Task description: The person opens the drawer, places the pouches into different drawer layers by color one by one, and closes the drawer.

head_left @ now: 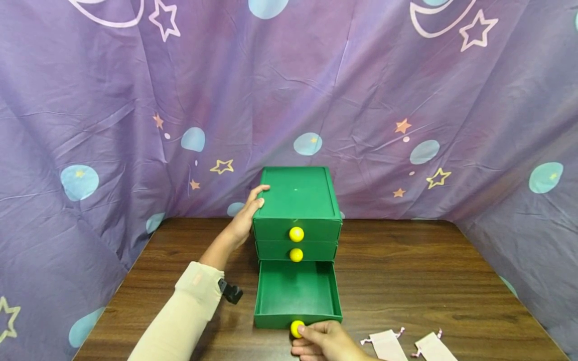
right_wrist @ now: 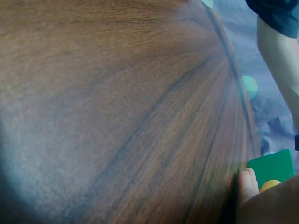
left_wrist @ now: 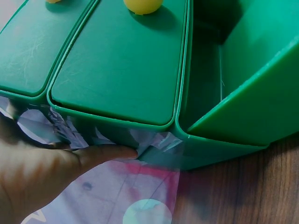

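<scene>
A green three-drawer unit point(head_left: 295, 193) stands on the table with a yellow round knob on each drawer. Its bottom drawer point(head_left: 295, 291) is pulled out, and nothing shows inside. My right hand point(head_left: 328, 342) pinches the bottom drawer's yellow knob point(head_left: 296, 329) between thumb and fingers; part of that knob point(right_wrist: 270, 185) also shows in the right wrist view. Against the unit's left side rests my left hand point(head_left: 244, 220), its fingertips at the top edge. In the left wrist view the left thumb point(left_wrist: 110, 153) lies straight along the side wall. The upper two drawers are closed.
Two small pale drawstring pouches, a nearer-left pouch point(head_left: 389, 346) and a right-hand pouch point(head_left: 434, 348), lie at the front right of the brown wooden table point(head_left: 406, 281). A purple curtain point(head_left: 361, 100) with stars and moons hangs behind and at both sides.
</scene>
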A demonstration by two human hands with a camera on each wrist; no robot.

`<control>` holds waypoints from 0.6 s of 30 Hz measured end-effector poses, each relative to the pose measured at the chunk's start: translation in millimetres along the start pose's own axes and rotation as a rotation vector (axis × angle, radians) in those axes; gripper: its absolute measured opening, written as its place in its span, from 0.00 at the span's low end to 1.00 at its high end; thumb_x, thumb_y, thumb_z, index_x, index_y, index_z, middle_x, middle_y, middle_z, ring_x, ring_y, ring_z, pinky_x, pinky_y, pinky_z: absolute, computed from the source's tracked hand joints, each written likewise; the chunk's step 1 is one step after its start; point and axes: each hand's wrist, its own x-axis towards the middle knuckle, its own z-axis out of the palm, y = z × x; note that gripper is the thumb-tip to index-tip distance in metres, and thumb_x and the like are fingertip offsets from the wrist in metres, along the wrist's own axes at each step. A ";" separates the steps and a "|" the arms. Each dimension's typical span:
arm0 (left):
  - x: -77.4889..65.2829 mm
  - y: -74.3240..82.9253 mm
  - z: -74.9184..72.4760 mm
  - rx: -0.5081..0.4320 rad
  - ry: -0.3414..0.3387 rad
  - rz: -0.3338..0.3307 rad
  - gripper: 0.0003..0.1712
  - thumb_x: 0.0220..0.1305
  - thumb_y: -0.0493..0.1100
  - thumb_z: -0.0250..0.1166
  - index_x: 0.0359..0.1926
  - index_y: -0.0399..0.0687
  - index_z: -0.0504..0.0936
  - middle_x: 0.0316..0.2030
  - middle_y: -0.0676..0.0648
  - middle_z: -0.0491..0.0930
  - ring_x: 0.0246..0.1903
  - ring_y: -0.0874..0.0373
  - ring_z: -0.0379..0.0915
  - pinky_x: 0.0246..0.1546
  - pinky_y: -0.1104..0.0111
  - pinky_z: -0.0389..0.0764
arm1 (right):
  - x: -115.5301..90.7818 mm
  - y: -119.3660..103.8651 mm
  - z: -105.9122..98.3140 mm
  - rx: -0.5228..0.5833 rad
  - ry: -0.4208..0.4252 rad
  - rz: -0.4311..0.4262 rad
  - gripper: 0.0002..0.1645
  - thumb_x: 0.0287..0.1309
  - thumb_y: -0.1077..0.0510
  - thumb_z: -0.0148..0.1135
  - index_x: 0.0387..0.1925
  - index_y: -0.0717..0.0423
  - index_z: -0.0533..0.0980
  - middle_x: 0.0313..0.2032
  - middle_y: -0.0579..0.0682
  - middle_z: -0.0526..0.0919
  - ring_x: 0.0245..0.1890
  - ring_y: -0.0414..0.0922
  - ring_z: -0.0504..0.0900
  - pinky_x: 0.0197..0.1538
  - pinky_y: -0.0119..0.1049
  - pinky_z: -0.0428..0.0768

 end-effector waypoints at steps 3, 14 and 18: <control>0.1 -0.2 0.1 0.004 0.001 0.001 0.30 0.79 0.46 0.37 0.78 0.49 0.50 0.77 0.37 0.46 0.69 0.43 0.52 0.72 0.50 0.53 | 0.5 1.2 -0.9 -0.006 -0.009 -0.014 0.21 0.72 0.57 0.61 0.48 0.76 0.79 0.39 0.62 0.89 0.39 0.46 0.90 0.44 0.38 0.87; 1.1 -2.0 -0.8 0.009 0.000 0.003 0.30 0.79 0.46 0.37 0.78 0.48 0.50 0.77 0.36 0.45 0.68 0.43 0.53 0.71 0.51 0.55 | -2.8 0.3 -4.2 -0.025 -0.015 -0.036 0.21 0.71 0.58 0.62 0.49 0.77 0.79 0.38 0.61 0.89 0.39 0.46 0.90 0.45 0.39 0.87; 0.7 -1.8 -0.9 0.012 0.000 -0.001 0.30 0.79 0.46 0.37 0.78 0.49 0.50 0.77 0.36 0.47 0.67 0.43 0.55 0.69 0.53 0.58 | -5.2 -0.2 -7.5 -0.043 -0.014 -0.047 0.22 0.71 0.58 0.63 0.50 0.78 0.79 0.38 0.61 0.89 0.39 0.46 0.90 0.44 0.39 0.87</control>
